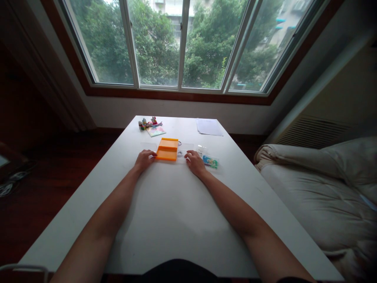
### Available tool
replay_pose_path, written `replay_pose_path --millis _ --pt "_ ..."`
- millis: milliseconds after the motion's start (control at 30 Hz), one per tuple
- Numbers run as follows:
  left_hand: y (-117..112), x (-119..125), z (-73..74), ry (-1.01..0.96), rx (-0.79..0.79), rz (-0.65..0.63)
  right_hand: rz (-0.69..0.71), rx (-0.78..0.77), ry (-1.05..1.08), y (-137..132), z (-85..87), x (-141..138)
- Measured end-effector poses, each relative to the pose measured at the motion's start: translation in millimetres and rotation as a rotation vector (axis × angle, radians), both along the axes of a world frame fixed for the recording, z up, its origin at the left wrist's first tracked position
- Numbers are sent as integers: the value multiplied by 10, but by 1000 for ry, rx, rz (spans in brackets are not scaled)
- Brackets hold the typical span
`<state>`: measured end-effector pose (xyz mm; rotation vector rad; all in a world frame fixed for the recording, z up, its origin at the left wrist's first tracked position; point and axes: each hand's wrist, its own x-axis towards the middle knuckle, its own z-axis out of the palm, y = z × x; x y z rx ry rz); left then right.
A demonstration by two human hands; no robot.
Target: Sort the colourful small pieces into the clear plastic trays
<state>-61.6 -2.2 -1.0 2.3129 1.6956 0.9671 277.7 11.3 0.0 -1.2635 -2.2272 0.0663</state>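
Note:
An orange plastic tray (167, 149) lies flat near the middle of the white table (165, 212). My left hand (144, 159) rests on the table with its fingertips touching the tray's left front corner, fingers curled. My right hand (194, 162) lies just right of the tray, fingers bent over a clear plastic sheet or bag (185, 151) beside it. Whether either hand grips anything is too small to tell. A small packet with blue and green contents (211, 161) sits right of my right hand.
A cluster of small colourful toy figures (146, 123) and a printed card (156, 131) stand at the far left of the table. White paper sheets (209, 127) lie at the far right. A cushioned sofa (321, 188) is to the right, and windows are beyond.

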Motion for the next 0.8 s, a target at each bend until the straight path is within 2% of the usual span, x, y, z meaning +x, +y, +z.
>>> replay_pose_path --millis 267,533,800 --pt "28 -31 -31 23 46 -67 9 -37 1 -7 -1 -8" --pt "50 -21 -56 73 95 -45 27 -60 4 75 -75 -46" --pt "38 -13 -42 93 101 -34 24 -45 -54 18 -51 -58"
